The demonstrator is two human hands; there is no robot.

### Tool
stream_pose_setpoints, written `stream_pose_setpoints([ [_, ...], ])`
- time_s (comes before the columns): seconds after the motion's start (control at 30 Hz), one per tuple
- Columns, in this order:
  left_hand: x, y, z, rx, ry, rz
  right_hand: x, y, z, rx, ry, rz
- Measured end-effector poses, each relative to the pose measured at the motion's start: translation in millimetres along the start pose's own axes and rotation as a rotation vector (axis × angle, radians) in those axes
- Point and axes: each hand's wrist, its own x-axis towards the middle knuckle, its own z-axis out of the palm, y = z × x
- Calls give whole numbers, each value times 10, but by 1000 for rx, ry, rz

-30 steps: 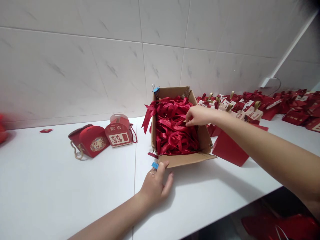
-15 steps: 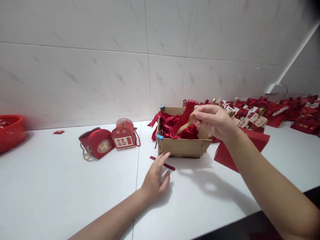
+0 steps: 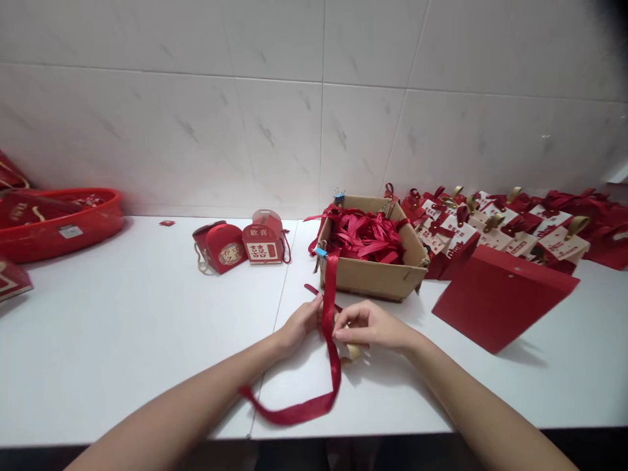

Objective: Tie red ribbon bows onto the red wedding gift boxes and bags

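Observation:
A long red satin ribbon runs down from the front corner of a cardboard box, between my hands, and curls leftward over the table. My left hand is closed at the ribbon's left edge, its fingertips partly hidden behind it. On the other side, my right hand pinches the ribbon with thumb and fingers. A curled gold strip hangs just under the right fingers. Behind the hands lies a thin dark red strip with a rounded end, partly covered.
Red ribbons fill the box, which has blue binder clips. Two small red gift boxes stand left of it. A red paper bag leans at right before rows of decorated bags. A red basin is far left.
My right hand has come down from above the box, bringing a red ribbon and gold strip in front of it. My left hand has closed from lying open. The view has shifted left.

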Motion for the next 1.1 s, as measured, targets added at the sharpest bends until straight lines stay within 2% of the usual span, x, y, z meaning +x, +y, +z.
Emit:
stream_pose_setpoints([
  [0.1,20,27,-17,-52,63,-98,60,133,33,0,-4,48],
  [0.23,95,42,-174,53,228,-89,83,190,52,55,38,41],
  [0.33,193,55,-469,144,438,-48,89,220,53,190,157,5],
  [0.4,234,96,-719,219,639,10,92,229,41,296,247,-25],
  [0.5,216,205,-1017,383,862,93,86,205,6,397,375,-68],
  [0.57,166,276,-1067,508,956,159,78,176,-19,442,454,-80],
  [0.63,108,312,-964,678,999,247,73,157,-30,472,499,-93],
  [0.67,80,310,-864,826,985,312,75,155,-26,474,500,-101],
  [0.73,24,271,-611,1009,866,461,87,170,-2,441,470,-125],
  [0.77,-3,238,-479,1001,728,505,97,185,18,410,446,-140],
  [0.83,-53,163,-249,867,333,500,123,226,64,348,396,-176],
  [0.9,-92,91,-99,696,73,453,149,276,106,316,348,-208],
  [0.93,-105,59,-58,620,-7,416,160,302,121,313,327,-214],
  [1.0,-117,4,-30,499,-63,339,179,351,139,313,297,-217],
  [1.1,-104,-55,-58,378,-19,237,200,410,146,325,287,-211],
])
